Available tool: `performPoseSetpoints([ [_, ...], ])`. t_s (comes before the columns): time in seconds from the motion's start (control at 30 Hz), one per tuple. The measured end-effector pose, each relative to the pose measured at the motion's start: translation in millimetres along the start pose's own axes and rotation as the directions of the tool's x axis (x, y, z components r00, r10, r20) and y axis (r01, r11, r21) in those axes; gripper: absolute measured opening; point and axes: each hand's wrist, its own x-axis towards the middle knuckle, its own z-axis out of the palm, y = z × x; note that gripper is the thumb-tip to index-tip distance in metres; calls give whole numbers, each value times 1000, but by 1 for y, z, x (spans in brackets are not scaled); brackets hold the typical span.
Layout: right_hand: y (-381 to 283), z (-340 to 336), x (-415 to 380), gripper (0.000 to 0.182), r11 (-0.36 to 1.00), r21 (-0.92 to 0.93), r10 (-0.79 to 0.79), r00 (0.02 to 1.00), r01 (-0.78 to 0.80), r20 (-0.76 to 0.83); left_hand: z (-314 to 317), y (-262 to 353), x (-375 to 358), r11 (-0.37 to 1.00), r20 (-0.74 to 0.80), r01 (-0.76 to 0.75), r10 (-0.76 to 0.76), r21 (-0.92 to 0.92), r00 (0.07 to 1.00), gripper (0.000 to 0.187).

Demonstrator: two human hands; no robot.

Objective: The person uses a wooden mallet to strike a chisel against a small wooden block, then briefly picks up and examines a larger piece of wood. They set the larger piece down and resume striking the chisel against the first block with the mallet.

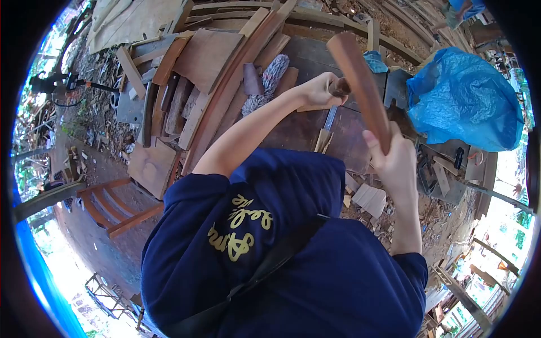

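Observation:
My left hand (pixel 322 90) is closed around the round wooden handle of a chisel (pixel 331 115), whose handle end faces up towards me. Its metal blade points down at the dark wooden bench top (pixel 352 143). In my right hand (pixel 393 158) I grip the thin lower end of a thick wooden club (pixel 360 81). The club slants up and to the left, and its wide end rises above the chisel handle. Small wooden strips (pixel 323 141) lie at the blade's lower end, near my shirt.
A blue plastic bag (pixel 465 98) bulges at the right of the bench. Planks and boards (pixel 207 59) are piled to the left, with a mottled grey fabric roll (pixel 273 76) beside them. A wooden slatted frame (pixel 118 208) stands lower left. Offcuts (pixel 369 200) lie below my right hand.

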Motion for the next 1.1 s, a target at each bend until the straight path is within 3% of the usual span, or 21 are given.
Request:
performPoseSetpoints([
  [0.1, -13, -19, -1, 43, 993, 118, 10, 998, -3, -58, -1, 15, -4, 998, 16, 40, -41, 57, 999, 12],
  [0.17, -17, -18, -4, 40, 905, 385, -61, 951, 180, -303, 0, 20, -6, 997, 13, 49, -50, 56, 999, 11],
  [0.23, 7, 9, -6, 40, 903, 401, -50, 964, 156, -262, 3, 17, -6, 997, 14, 53, -54, 60, 998, 11],
  [0.3, 23, 32, 2, 40, 999, 41, 31, 999, -31, 9, 8, 4, -3, 997, -117, -69, 64, -37, 991, 8],
  [0.37, 13, 13, 8, 39, 998, -56, -34, 999, 34, -13, 0, 22, -2, 998, -85, -42, 38, -38, 996, 8],
  [0.43, -4, -8, 4, 37, 997, 47, 67, 997, -66, -25, 1, 23, -10, 998, -32, 29, -31, -61, 999, 7],
  [0.5, -14, -22, -2, 35, 991, 134, 23, 995, -11, -92, -1, 17, -6, 1000, 13, -19, 19, -2, 1000, 7],
  [0.57, -18, -27, -7, 32, 913, 373, -51, 954, 164, -294, 1, 21, -7, 1000, 13, 1, -2, 27, 1000, 7],
  [0.63, -5, -7, -10, 36, 894, 416, -36, 953, 165, -300, 8, 25, -9, 998, 12, 17, -17, 63, 1000, 7],
  [0.7, 12, 24, -2, 40, 1000, -16, 5, 999, -4, 53, 24, 29, -8, 975, -334, -195, 150, -107, 930, 7],
  [0.73, 20, 34, -3, 42, 992, -122, -35, 999, 33, -16, 23, 23, -6, 974, -328, -198, 154, -106, 932, 7],
  [0.77, 18, 25, 3, 42, 991, -129, -50, 999, 46, -22, 16, 14, -2, 975, -213, -169, 136, -147, 968, 9],
  [0.8, 11, 11, 6, 41, 997, -70, -35, 999, 34, -19, 10, 3, -2, 975, -92, -120, 104, -187, 990, 10],
  [0.83, 2, -1, 1, 40, 1000, -5, -2, 1000, 2, -9, 9, 2, -7, 975, -88, -105, 89, -194, 992, 10],
  [0.9, -14, -23, 0, 38, 995, 96, -15, 999, 18, -32, 0, 11, -4, 994, 77, 106, -108, 32, 991, 18],
  [0.97, -23, -32, -7, 35, 930, 367, 43, 981, 29, -187, 1, 12, -6, 994, 77, 98, -102, 51, 992, 18],
  [1.0, -19, -24, -6, 38, 909, 392, -21, 955, 141, -295, 1, 13, -7, 993, 77, 89, -95, 75, 993, 18],
  [1.03, -12, -12, -4, 38, 909, 392, -23, 956, 142, -294, 3, 11, -7, 993, 74, 89, -95, 75, 993, 18],
  [1.1, 7, 20, -3, 42, 990, -133, 44, 999, -43, 9, 12, 3, -8, 995, -68, -4, -3, -98, 998, 10],
])
